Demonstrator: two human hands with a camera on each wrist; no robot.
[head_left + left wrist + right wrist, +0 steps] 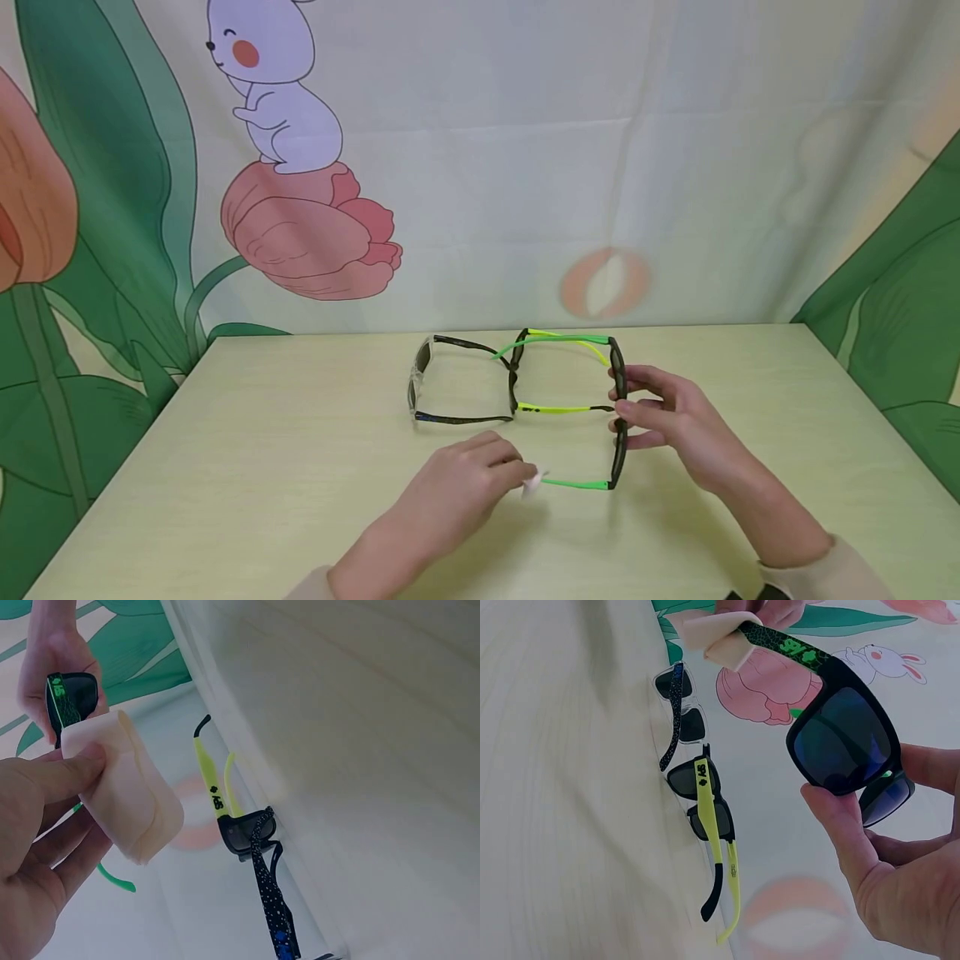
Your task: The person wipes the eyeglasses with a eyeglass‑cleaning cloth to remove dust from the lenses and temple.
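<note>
My right hand point(675, 412) grips a pair of black sunglasses with green temples point(847, 742) by the front frame, thumb at the lower lens rim. In the right wrist view their lenses look dark blue and one temple bears a green logo. My left hand point(468, 483) pinches a folded pale cloth point(127, 787) between thumb and fingers. The cloth wraps the end of the near green temple, as the right wrist view shows. Just behind, sunglasses with yellow temples point(555, 409) rest on the table, overlapped in the head view by the held pair.
Left of the yellow-templed pair stand clear-framed sunglasses point(414, 379) with dark speckled temples. All this is on a pale wooden table point(262, 467). A curtain point(480, 167) printed with a rabbit and flowers hangs along the table's back edge.
</note>
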